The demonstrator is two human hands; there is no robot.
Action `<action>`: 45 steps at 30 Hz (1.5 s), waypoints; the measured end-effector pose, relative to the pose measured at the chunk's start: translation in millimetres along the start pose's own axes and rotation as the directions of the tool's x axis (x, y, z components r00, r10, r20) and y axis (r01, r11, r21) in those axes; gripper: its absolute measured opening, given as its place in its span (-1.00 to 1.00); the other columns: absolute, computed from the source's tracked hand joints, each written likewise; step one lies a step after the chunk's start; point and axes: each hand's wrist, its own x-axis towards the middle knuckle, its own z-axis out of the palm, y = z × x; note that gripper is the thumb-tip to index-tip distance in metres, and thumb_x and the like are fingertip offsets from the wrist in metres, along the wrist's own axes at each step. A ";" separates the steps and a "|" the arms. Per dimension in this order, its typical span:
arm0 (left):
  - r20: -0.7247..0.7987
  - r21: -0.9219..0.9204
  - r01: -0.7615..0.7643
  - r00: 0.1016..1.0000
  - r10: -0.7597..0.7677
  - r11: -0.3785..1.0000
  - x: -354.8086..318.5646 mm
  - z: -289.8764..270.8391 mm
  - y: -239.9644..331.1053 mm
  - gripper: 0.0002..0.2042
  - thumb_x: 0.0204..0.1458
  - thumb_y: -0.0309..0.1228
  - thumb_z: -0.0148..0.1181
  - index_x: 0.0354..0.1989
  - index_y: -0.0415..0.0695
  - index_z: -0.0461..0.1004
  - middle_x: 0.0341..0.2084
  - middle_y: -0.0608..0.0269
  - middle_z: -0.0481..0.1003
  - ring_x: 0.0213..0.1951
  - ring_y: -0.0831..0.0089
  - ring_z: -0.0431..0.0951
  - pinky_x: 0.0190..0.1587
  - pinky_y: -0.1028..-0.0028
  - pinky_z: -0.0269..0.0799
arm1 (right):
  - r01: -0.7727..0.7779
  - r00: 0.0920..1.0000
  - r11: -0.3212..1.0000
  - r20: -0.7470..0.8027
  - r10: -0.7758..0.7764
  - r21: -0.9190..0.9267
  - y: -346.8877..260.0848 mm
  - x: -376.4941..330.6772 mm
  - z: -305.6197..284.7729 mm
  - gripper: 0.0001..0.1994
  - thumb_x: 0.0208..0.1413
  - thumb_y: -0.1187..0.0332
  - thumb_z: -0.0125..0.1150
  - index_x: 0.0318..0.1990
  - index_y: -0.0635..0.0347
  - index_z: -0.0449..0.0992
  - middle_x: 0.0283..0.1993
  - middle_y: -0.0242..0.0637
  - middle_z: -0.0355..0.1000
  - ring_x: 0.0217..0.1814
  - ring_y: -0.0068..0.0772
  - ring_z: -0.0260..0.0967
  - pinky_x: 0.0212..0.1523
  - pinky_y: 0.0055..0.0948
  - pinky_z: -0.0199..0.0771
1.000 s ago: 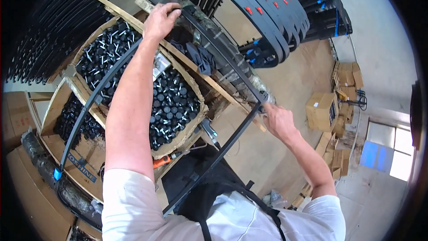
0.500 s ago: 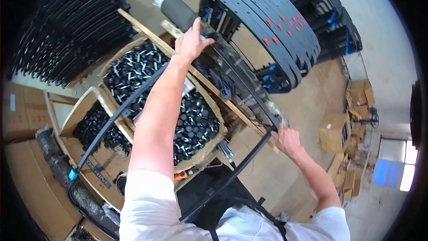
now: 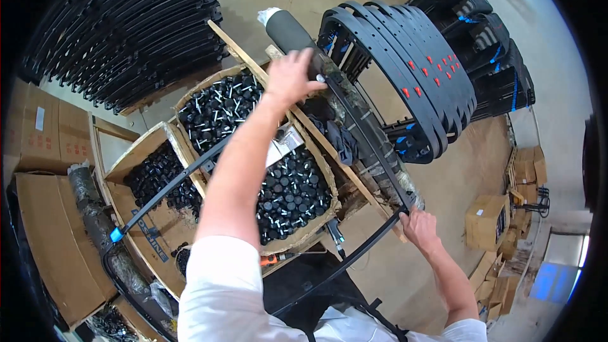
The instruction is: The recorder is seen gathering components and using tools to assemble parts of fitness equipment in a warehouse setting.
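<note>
Right hand (image 3: 420,228) grips black frame (image 3: 375,152); left hand (image 3: 289,80) spread at far end.

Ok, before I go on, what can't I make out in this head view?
Head view, left hand: motion blur, so whether its thumb touches the black frame is unclear.
Head view, right hand: its own back hides its fingertips.
Head view, black frame: the white shirt and the lower picture edge hide its near end.
Head view, orange tool: the shirt's left sleeve covers its left end.

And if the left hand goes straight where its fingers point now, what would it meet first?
The left hand would probably meet the dark grey roll first, though depth is unclear.
</note>
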 end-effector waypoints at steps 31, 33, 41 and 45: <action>0.373 -0.104 -0.325 0.863 0.340 0.940 32.2 13.3 -8.8 -0.64 0.27 -0.06 0.20 -0.10 -0.15 0.58 -0.02 -0.01 0.64 0.08 0.01 0.60 0.14 0.10 0.51 | -0.056 0.998 0.998 -0.026 0.057 0.010 1.6 0.2 8.1 -0.58 0.32 0.03 0.14 -0.22 0.32 0.53 -0.48 0.13 0.55 -0.39 0.24 0.58 -0.34 0.10 0.58; 0.246 -0.212 -0.027 0.966 0.080 0.977 11.3 1.2 -60.9 -0.62 0.27 -0.05 0.12 -0.02 -0.09 0.63 -0.05 -0.01 0.64 0.05 -0.07 0.60 0.12 0.03 0.51 | -0.046 0.998 0.999 -0.031 0.046 0.011 3.2 -2.4 9.0 -0.58 0.32 0.03 0.15 -0.23 0.32 0.53 -0.48 0.14 0.55 -0.38 0.24 0.58 -0.34 0.10 0.57; 0.351 0.270 0.163 0.901 -0.255 0.949 -135.0 -84.1 -234.8 -0.76 0.21 -0.24 0.20 -0.02 0.04 0.66 -0.11 0.06 0.62 0.07 -0.01 0.57 0.16 0.08 0.51 | -0.038 0.994 0.999 0.096 0.041 -0.037 -9.8 13.8 -43.9 -0.62 0.25 0.08 0.26 -0.35 0.29 0.57 -0.42 0.13 0.57 -0.28 0.26 0.58 -0.22 0.13 0.56; 0.457 0.412 -0.013 0.868 -0.193 0.911 -167.8 -86.5 -215.4 -0.68 0.07 -0.19 0.38 0.03 0.14 0.66 -0.01 0.29 0.59 0.23 0.21 0.45 0.30 0.18 0.35 | 0.109 0.993 0.984 0.021 -0.114 0.143 -83.2 50.3 -90.0 -0.70 0.23 0.15 0.29 -0.33 0.24 0.59 -0.33 0.05 0.61 -0.24 0.21 0.58 -0.15 0.09 0.54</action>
